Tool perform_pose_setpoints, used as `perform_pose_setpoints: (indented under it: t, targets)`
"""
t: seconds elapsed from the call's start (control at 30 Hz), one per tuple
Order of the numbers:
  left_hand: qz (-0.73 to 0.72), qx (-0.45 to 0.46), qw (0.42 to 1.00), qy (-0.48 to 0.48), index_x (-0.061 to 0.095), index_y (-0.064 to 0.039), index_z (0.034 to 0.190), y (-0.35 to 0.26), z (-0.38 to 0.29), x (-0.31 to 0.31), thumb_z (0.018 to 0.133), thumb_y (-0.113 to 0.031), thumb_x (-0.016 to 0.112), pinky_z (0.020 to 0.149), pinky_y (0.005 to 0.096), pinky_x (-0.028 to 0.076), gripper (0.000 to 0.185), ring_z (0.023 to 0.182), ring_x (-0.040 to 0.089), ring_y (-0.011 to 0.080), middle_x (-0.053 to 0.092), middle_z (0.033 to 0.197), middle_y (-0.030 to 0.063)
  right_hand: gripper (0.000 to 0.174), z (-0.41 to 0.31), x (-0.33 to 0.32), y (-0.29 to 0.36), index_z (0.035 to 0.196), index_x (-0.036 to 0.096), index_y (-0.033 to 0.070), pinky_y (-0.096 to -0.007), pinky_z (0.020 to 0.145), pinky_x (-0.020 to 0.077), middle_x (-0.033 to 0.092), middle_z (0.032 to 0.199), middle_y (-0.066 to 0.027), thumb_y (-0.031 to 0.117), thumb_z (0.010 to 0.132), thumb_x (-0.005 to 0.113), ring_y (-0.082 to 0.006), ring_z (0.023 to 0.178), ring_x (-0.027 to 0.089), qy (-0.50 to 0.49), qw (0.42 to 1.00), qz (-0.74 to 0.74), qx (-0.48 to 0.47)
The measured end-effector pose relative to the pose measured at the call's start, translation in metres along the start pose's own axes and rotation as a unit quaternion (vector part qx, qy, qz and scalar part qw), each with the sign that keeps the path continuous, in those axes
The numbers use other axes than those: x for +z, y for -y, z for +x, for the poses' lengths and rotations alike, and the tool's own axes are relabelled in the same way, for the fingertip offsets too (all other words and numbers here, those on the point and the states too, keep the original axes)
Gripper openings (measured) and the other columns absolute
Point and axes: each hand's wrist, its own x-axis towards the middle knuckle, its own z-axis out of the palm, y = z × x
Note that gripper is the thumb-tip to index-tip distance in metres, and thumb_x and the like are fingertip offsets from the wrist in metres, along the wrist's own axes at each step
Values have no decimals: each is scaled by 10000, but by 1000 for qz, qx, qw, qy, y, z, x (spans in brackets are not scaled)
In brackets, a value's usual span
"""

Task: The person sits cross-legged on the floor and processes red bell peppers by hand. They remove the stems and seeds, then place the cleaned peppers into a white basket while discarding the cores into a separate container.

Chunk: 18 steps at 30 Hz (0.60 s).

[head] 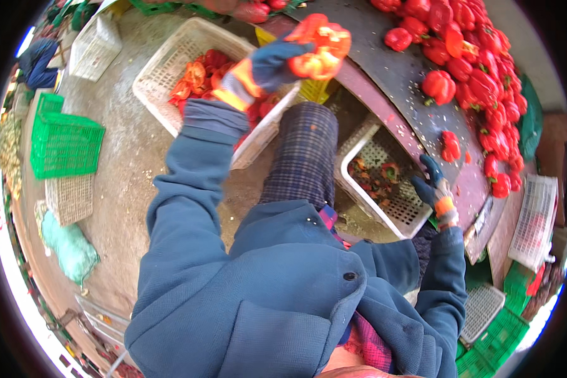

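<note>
My left hand (276, 66), in a dark-blue, grey and orange glove, grips a red bell pepper (321, 47) that seems cut open, its pale inside showing. Below that wrist, a white plastic crate (153, 80) holds red pepper pieces (194, 78). Gloved the same way, my right hand (433, 189) has thumb and fingers apart, with nothing visible in it. It hovers by the table edge, over the rim of a second white crate (364, 208). Pepper cores and scraps (375, 182) lie inside that crate. A single red pepper (450, 146) rests on the table near my right fingertips.
Whole red peppers (484, 87) are heaped along the table's (378, 71) far side, with seeds scattered about. Green crates (68, 139) and a teal mesh sack (71, 248) stand on the left floor. Another person (38, 61) is at upper left. More crates (531, 222) are at right.
</note>
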Motion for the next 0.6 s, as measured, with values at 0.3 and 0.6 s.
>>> perform_pose_setpoints:
  t: [0.3,0.6]
  targets:
    - [-9,-71,936,-346,510,-126,1316,46,-109,-216,853,-141,712,899,421,536,505,1091,619,226,611,1238,63,504,-1,10,0,1332,496,27,-285,789,517,567,1266,-112,114,863,658,-171,1033,582,-40,985,131,110]
    - [-181,-188,847,-463,444,0,1317,184,-52,-251,884,-139,671,914,490,529,509,1080,596,364,568,1262,179,418,5,9,-2,1275,540,21,-299,821,514,571,1253,-97,66,868,625,-181,1086,576,-31,988,99,118]
